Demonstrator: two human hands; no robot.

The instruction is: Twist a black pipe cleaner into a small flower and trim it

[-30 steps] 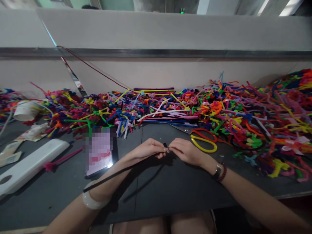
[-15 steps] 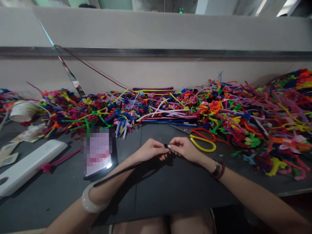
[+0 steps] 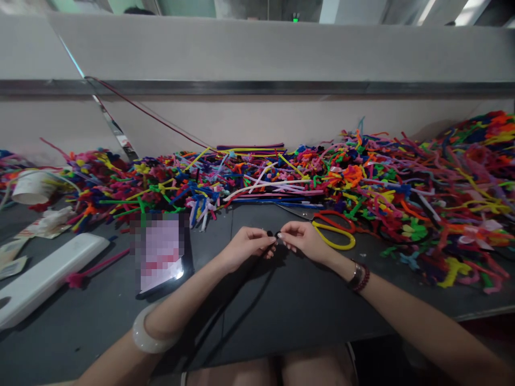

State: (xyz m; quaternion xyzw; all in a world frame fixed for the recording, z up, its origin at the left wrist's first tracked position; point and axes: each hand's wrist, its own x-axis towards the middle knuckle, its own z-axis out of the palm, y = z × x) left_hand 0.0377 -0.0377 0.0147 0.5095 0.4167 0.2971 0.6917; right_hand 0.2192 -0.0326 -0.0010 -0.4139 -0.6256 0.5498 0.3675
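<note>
Over the dark table [image 3: 306, 316], my left hand [image 3: 247, 249] pinches a black pipe cleaner [image 3: 270, 234], thumb against fingers. My right hand [image 3: 301, 239] pinches the same piece close beside it, fingertips almost meeting the left ones. A small dark bend shows between the two hands. The long tail trails down and left beside my left forearm, hard to tell from its shadow. Just behind my right hand lie scissors [image 3: 338, 246] with one red and one yellow handle. A tablet or phone with a blurred, lit screen [image 3: 163, 252] is left of my left hand.
A heap of many-coloured pipe cleaners [image 3: 354, 177] runs along the back wall and spreads forward at right. At left are a white long case [image 3: 56, 279], a white cup [image 3: 32, 186], paper packets [image 3: 46, 222] and a pink stem [image 3: 100, 265]. A cord [image 3: 148, 112] crosses the wall.
The black tail, which lay across my left forearm, has swung down to the right of it. Both hands keep their pinch with small finger shifts; the view has shifted slightly.
</note>
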